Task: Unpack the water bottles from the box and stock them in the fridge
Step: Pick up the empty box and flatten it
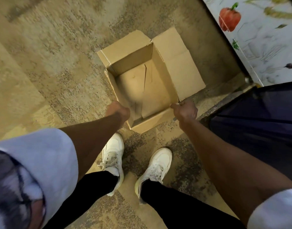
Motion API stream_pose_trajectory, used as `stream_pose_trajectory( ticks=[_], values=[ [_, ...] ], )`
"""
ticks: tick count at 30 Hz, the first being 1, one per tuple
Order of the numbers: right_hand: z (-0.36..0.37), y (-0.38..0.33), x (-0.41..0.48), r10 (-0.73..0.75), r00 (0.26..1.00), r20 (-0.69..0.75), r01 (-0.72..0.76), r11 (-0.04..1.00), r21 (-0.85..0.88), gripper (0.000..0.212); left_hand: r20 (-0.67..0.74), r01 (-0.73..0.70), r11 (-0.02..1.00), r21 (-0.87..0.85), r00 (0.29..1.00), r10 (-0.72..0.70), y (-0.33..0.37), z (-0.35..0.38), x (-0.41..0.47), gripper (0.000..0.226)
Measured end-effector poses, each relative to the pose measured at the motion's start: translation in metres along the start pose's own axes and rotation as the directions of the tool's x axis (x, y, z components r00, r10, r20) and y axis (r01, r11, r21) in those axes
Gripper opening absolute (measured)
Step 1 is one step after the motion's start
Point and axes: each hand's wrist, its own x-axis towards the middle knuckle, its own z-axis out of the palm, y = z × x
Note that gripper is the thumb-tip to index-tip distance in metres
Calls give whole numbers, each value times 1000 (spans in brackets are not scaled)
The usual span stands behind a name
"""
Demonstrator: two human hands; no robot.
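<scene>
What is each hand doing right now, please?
Left hand: grips the near left rim of the cardboard box.
Right hand: grips the near right corner of the same box.

Cardboard box [132,61]: on the floor [59,71], centre, with flaps spread on its far and right sides.
Left hand [118,111]: grips the near-left wall.
Right hand [185,110]: grips the near-right corner.
Shoes [113,152]: on the floor, nearer than the box.
Fridge [264,40]: far right.
</scene>
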Motion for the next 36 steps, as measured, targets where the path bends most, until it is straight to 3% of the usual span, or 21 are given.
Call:
stream_pose_trajectory(
  ticks=[3, 17, 28, 36],
  values=[
    [-17, 2, -23, 39, 999, -5, -38, 996, 85, 26, 12, -50, 993, 112, 999, 49, -2, -21, -18, 25],
    [-162, -51, -226, 194, 981, -30, -176, 939, 297, 28, -3, -275, 931, 239, 959, 283, 27, -187, -188, 21],
    [-291, -126, -335, 300, 950, -87, -228, 856, 465, 27, 39, -406, 866, 292, 910, 413, 106, -325, -309, 31],
    [-356, -159, -399, 360, 915, -182, -207, 807, 553, 29, 138, -521, 806, 282, 853, 503, 132, -373, -383, 50]
  ],
)
